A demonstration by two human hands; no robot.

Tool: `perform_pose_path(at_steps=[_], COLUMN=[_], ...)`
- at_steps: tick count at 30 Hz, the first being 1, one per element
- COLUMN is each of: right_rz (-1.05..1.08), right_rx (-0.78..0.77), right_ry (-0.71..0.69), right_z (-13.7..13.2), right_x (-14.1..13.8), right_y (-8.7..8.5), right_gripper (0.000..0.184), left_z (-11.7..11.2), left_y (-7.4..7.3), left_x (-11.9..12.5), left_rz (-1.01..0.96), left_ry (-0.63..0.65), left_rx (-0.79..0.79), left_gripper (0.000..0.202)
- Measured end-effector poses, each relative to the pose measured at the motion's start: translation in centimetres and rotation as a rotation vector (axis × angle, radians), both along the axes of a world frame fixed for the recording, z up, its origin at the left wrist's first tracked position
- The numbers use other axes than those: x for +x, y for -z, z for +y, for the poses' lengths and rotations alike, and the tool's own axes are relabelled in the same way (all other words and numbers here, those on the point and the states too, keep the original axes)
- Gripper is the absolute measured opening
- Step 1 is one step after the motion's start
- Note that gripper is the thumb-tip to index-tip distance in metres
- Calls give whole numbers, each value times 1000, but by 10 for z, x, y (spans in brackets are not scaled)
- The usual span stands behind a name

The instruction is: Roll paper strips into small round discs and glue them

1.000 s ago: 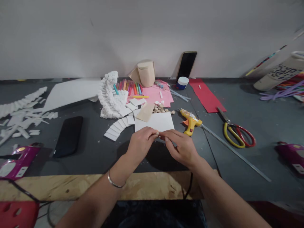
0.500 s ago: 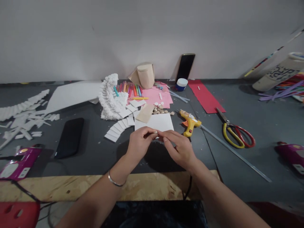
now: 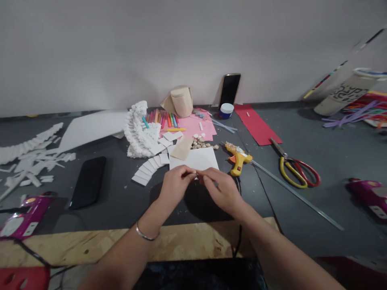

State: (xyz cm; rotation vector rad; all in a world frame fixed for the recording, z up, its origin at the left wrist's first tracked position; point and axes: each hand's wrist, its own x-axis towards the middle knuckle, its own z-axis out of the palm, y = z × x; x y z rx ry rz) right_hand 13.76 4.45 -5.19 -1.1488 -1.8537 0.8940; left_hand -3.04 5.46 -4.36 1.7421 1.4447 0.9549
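Observation:
My left hand [image 3: 177,183] pinches a small pale beige piece [image 3: 195,173] between thumb and forefinger; most of it is covered by fingertips. Fingertips of my right hand [image 3: 222,187] meet it from the other side, closed together, and what they grip is hidden. Both hands are above the near edge of a white sheet [image 3: 204,159]. Just beyond lie a tan paper piece [image 3: 182,148] and a pile of small beige rounded pieces [image 3: 203,143]. A yellow glue gun [image 3: 238,157] with a long clear glue stick [image 3: 298,195] rests right of my hands.
Scissors [image 3: 294,167] and red paper [image 3: 256,125] lie to the right. White square tiles [image 3: 148,170], a rough white tiered form [image 3: 140,131] and a black phone [image 3: 88,182] are on the left. Another phone [image 3: 229,89] leans on the wall behind a small jar [image 3: 226,110].
My fingertips have drawn closer together around the small piece, covering more of it. The right fingers are more curled. The whole view has shifted slightly.

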Motion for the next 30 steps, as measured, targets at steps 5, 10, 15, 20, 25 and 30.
perform_pose_path(at_steps=[5, 10, 15, 20, 25, 30], right_rz=[-287, -330, -721, -867, -761, -736], right_rx=[153, 182, 241, 111, 30, -39], right_ry=[19, 200, 140, 249, 252, 250], right_z=[2, 8, 14, 32, 44, 48], right_x=[4, 28, 26, 19, 22, 17], right_y=[-2, -20, -23, -12, -6, -11], right_gripper=[30, 30, 46, 51, 60, 62], left_z=[0, 25, 92, 141, 149, 150], left_y=[-6, -36, -41, -30, -24, -20], left_x=[-3, -7, 0, 17, 22, 17], left_rz=[403, 385, 477, 564, 549, 553], left_ry=[125, 65, 61, 59, 125, 220], left_rx=[183, 242, 198, 197, 172, 138], left_gripper=[12, 5, 12, 11, 17, 20])
